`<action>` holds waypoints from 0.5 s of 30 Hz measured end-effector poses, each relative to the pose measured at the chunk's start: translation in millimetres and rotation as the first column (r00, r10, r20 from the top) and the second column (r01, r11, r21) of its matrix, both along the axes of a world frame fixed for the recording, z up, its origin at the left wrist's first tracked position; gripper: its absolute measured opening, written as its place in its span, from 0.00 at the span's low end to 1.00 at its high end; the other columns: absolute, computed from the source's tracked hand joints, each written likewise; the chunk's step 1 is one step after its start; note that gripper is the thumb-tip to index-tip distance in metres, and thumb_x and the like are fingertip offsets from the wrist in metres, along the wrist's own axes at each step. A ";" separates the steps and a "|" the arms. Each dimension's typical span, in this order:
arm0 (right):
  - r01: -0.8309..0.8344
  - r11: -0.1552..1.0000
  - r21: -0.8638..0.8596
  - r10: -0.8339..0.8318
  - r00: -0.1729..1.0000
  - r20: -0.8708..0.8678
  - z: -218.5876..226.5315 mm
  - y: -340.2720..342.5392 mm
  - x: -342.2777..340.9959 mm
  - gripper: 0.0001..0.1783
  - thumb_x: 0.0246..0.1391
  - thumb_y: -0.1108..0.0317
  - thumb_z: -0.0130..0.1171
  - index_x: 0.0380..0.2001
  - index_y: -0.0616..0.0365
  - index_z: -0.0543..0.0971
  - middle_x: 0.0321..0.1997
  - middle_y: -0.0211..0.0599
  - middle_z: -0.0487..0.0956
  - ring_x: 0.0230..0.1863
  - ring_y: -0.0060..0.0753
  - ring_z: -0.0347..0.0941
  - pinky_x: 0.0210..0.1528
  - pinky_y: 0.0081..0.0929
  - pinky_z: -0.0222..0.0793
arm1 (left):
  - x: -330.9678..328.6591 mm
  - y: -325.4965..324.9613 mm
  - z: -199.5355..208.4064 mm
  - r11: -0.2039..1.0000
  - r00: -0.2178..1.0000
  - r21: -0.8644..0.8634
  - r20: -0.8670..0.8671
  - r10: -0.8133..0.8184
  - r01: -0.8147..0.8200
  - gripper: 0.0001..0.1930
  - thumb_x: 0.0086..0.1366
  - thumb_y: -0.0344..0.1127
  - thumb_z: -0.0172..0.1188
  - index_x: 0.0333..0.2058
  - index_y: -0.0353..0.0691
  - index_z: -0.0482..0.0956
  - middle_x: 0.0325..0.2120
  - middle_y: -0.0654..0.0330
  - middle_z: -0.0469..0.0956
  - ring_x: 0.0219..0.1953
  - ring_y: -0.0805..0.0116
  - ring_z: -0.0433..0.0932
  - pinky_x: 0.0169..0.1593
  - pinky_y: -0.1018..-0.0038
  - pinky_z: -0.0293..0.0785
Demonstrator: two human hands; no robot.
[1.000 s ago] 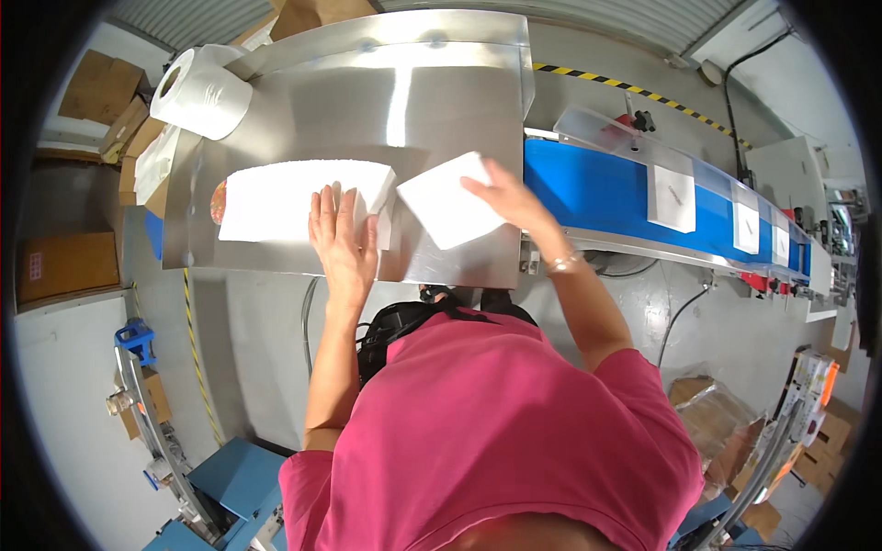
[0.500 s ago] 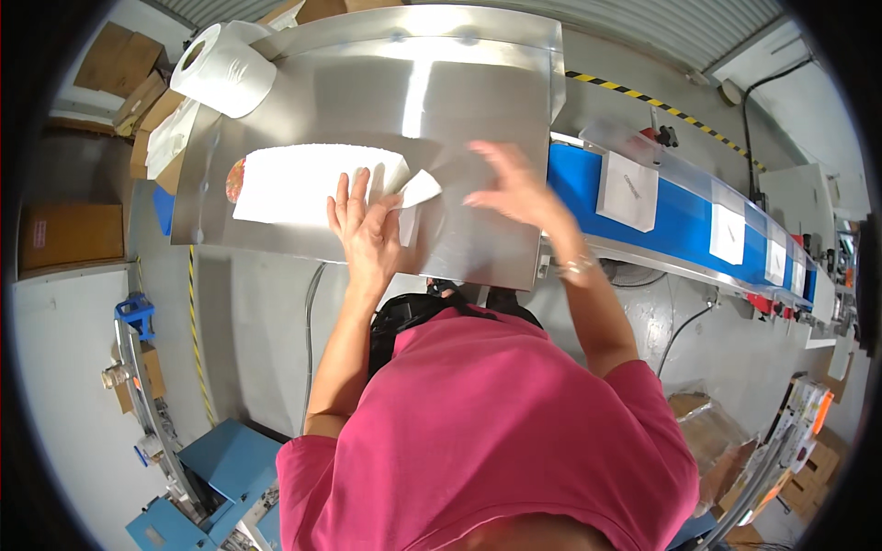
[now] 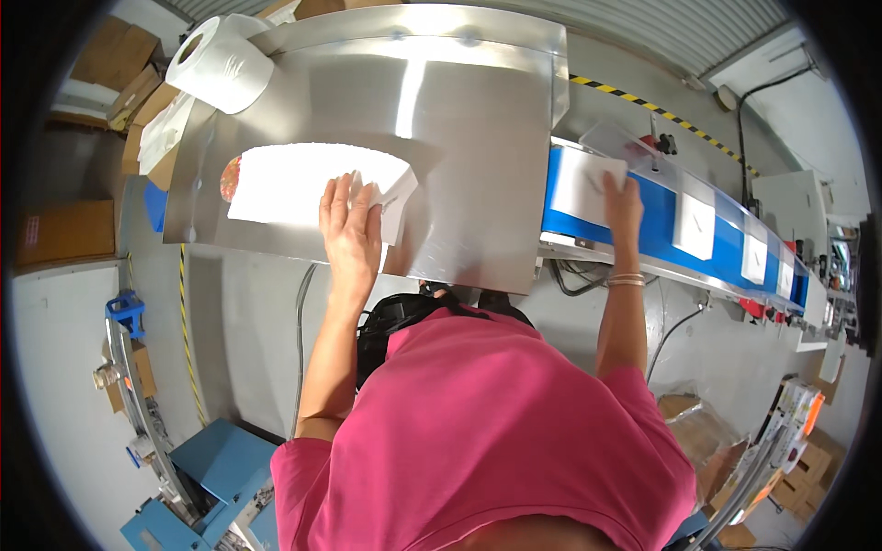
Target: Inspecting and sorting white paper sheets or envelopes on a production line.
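Note:
A long row of white square packets (image 3: 280, 184), packed close together, lies on the metal table (image 3: 487, 119). A red and yellow patterned piece (image 3: 230, 179) shows at its left end. My left hand (image 3: 349, 230) rests on the right part of the row, fingers stretched out over it. At the near end of the blue conveyor belt (image 3: 654, 209), my right hand (image 3: 625, 202) has its fingers closed on the right edge of a white square packet (image 3: 579, 186). That packet is slightly blurred, and its underside is hidden.
More white packets (image 3: 694, 225) lie spaced out along the belt, beside a clear guard (image 3: 703, 174). A large white roll (image 3: 225, 69) stands at the table's far left corner. Cardboard boxes (image 3: 69, 234) are at the left. Blue machine parts (image 3: 220, 468) stand at lower left.
My right hand has moved right from above the table to the belt and gripped the nearest packet. The lifted flap at the row's right end now lies against it under my left hand.

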State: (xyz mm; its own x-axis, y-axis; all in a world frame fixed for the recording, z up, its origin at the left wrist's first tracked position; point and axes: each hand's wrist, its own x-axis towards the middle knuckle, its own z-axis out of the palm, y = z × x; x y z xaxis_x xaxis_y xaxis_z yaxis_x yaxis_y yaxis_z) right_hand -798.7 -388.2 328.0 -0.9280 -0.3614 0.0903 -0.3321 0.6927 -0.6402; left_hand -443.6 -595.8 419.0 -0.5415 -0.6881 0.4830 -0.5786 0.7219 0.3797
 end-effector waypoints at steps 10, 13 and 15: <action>-0.855 0.456 -0.246 0.883 0.470 0.001 50.2 -137.2 146.9 0.35 0.44 0.62 0.68 0.57 0.51 0.67 0.53 0.40 0.71 0.49 0.38 0.69 0.51 0.31 0.67 | 1.1 -1.4 3.3 0.993 0.989 -0.011 0.092 -0.120 0.121 0.15 0.53 0.29 0.63 0.42 0.45 0.79 0.59 0.51 0.62 0.64 0.45 0.53 0.64 0.48 0.44; -0.871 0.353 -0.341 0.920 0.390 -0.046 36.4 -151.6 152.1 0.33 0.48 0.62 0.65 0.57 0.55 0.66 0.52 0.40 0.71 0.49 0.33 0.70 0.50 0.28 0.68 | -0.3 1.2 12.9 0.996 0.993 0.036 0.080 -0.087 0.084 0.19 0.54 0.33 0.64 0.46 0.44 0.76 0.62 0.49 0.57 0.65 0.45 0.50 0.64 0.49 0.43; -0.587 0.524 -0.618 0.852 0.361 0.379 30.8 -138.5 149.7 0.28 0.54 0.60 0.61 0.54 0.63 0.67 0.49 0.37 0.73 0.47 0.25 0.71 0.48 0.23 0.68 | 3.9 -5.4 7.5 0.999 0.997 0.021 0.075 -0.030 0.028 0.23 0.55 0.35 0.63 0.51 0.40 0.72 0.61 0.45 0.57 0.64 0.44 0.52 0.63 0.49 0.46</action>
